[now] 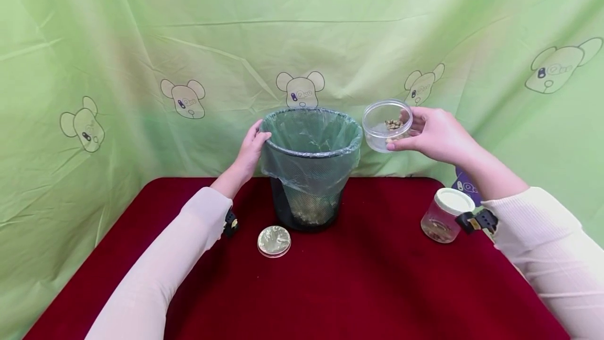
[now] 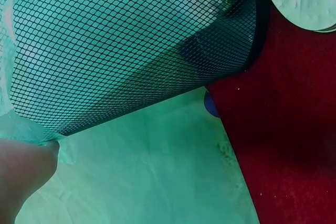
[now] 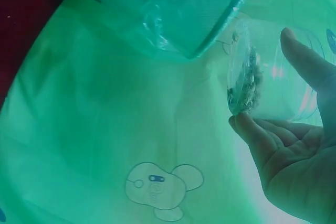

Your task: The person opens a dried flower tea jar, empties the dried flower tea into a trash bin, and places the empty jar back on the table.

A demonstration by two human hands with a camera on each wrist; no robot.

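Observation:
At the back of the table stands a black mesh wastebasket (image 1: pixel 306 223), lined with a clear plastic bag (image 1: pixel 311 169) folded over its rim. My left hand (image 1: pixel 249 150) grips the rim on the left side, thumb over the edge; in the left wrist view only part of that hand (image 2: pixel 29 174) shows beside the mesh. My right hand (image 1: pixel 441 136) holds a clear plastic jar (image 1: pixel 377 142), lidless, in the air just right of the rim. Small brown pellets (image 1: pixel 394 125) lie inside the jar, gathered toward one side in the right wrist view.
A silver round lid (image 1: pixel 274 241) lies on the red cloth (image 1: pixel 358 287) in front of the wastebasket. At the right, near the table edge, stands a jar with a white lid (image 1: pixel 442 216). Green curtain (image 1: pixel 226 9) hangs close behind and around the table.

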